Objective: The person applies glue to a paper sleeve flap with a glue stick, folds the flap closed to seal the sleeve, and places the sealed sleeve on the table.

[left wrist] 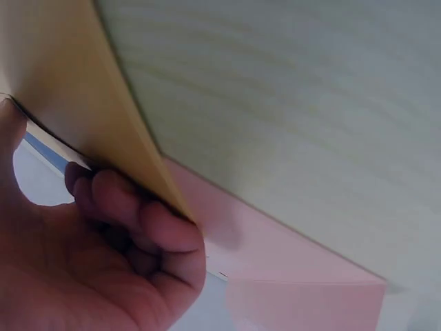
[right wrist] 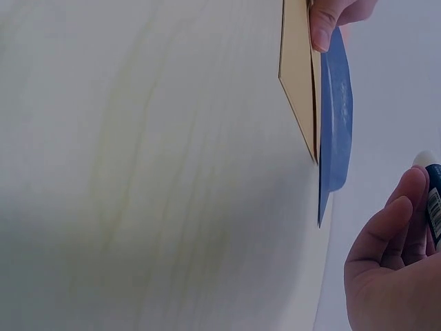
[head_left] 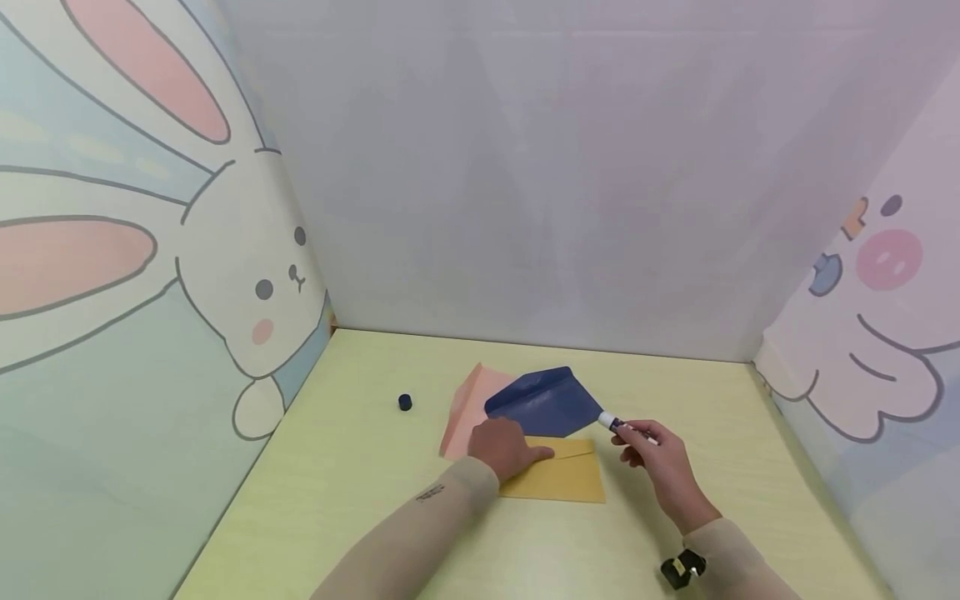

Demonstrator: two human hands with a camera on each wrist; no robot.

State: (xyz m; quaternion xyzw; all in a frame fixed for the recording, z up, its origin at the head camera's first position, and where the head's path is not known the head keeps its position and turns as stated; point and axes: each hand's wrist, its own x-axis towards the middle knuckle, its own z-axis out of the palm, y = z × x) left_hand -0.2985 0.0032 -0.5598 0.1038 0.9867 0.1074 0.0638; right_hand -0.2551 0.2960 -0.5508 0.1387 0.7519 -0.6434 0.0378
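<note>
A yellow envelope (head_left: 558, 479) lies on the table with its flap edge toward the back. My left hand (head_left: 501, 447) presses down on it, thumb stretched along the flap and the other fingers bent, as the left wrist view shows. Between the right hand's (head_left: 667, 475) thumb and fingers is a glue stick (head_left: 609, 421), uncapped, its white end pointing left at the corner of a dark blue envelope (head_left: 543, 404). That blue envelope lies behind the yellow one, its flap opened out. A pink envelope (head_left: 467, 408), partly hidden, lies at the left under the blue one.
A small dark cap (head_left: 405, 402) stands on the pale wood-grain table (head_left: 337, 467), left of the envelopes. A grey-white back wall (head_left: 525, 183) and two side walls with cartoon animals enclose the table.
</note>
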